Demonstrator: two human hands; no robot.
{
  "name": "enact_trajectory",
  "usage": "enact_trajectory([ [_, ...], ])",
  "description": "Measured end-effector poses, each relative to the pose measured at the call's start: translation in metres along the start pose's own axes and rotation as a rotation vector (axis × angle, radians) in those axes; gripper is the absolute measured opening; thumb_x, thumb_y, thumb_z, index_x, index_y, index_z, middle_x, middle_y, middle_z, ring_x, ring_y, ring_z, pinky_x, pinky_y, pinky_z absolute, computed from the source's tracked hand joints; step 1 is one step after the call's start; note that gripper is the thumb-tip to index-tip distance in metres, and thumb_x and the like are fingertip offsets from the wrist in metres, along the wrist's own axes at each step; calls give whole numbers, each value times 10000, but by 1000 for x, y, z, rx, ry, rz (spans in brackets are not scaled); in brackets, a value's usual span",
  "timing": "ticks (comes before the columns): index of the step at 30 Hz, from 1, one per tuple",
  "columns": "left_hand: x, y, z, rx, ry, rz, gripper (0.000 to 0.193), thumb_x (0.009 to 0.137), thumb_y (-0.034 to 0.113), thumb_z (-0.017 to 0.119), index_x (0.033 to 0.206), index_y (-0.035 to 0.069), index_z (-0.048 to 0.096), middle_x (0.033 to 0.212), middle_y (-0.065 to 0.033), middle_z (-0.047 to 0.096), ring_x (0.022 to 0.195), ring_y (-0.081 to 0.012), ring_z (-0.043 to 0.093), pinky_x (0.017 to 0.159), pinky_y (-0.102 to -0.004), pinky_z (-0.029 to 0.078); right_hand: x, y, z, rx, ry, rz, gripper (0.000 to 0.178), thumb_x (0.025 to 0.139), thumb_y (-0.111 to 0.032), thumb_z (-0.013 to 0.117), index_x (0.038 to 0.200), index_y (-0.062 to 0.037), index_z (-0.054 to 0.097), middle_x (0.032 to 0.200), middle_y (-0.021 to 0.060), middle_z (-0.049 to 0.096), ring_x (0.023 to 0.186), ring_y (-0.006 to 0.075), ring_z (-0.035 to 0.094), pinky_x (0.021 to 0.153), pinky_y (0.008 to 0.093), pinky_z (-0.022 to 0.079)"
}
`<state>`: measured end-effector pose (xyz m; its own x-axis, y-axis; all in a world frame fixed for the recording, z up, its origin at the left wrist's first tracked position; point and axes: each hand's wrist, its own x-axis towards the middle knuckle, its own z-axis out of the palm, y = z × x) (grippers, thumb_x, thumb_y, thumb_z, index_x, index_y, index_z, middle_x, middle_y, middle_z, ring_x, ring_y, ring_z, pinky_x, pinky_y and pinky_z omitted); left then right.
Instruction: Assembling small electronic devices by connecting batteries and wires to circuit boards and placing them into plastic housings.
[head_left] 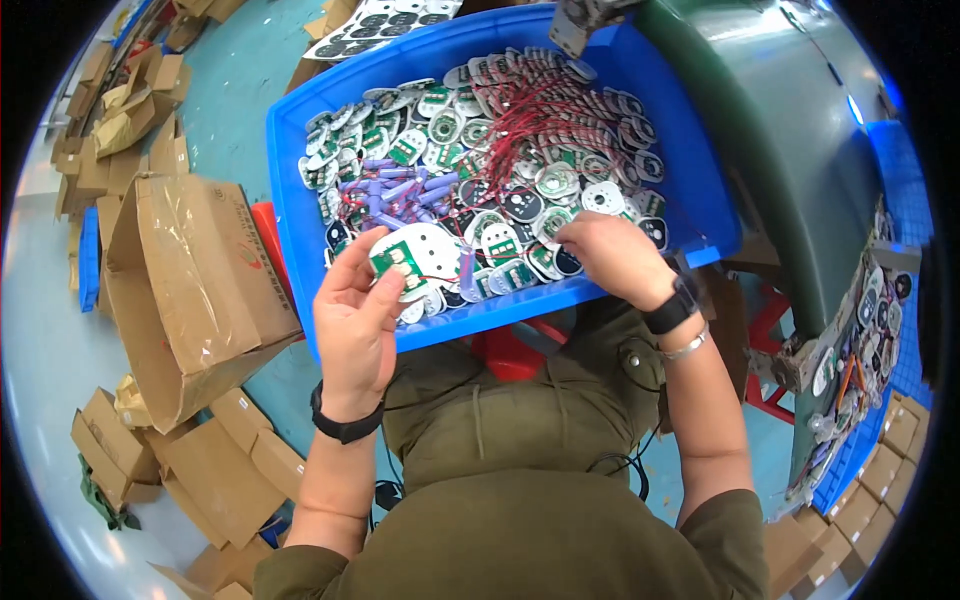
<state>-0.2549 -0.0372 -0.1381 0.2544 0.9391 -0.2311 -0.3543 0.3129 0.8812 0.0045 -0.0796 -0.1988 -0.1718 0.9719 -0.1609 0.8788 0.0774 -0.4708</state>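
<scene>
You have a white round plastic part (420,255) with a small green circuit board (393,262) set in its face, tilted up over the near left corner of the blue bin (300,170), a thin red wire trailing from it. Your other pick lies buried in the heap of similar white and green round parts (520,150) near the bin's near edge, tangled with red wires (530,125) and purple cells (400,190).

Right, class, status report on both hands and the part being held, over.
Left hand grip shut on white round circuit-board part, red wire trailing. Right hand down among parts in blue bin, grip unclear. Wire tangle across the pile.
</scene>
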Motion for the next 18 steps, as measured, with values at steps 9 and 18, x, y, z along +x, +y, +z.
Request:
enact_trajectory([
  [9,10,1,-9,-35,-16,-82,377,796,-27,564,1161,-9,472,995,-96,579,891,-166,583,738,-281,508,55,-6,62,-325,-238,-163,135,712,-91,519,744,-64,647,765,114,634,717,276,633,561,401,499],
  [18,15,2,-30,18,-18,-50,362,827,4,525,1176,-26,435,1082,-140,548,965,-232,569,835,-382,486,23,-2,-19,199,-14,-43,113,754,-108,591,779,1,576,716,132,567,672,286,549,599,358,428],
])
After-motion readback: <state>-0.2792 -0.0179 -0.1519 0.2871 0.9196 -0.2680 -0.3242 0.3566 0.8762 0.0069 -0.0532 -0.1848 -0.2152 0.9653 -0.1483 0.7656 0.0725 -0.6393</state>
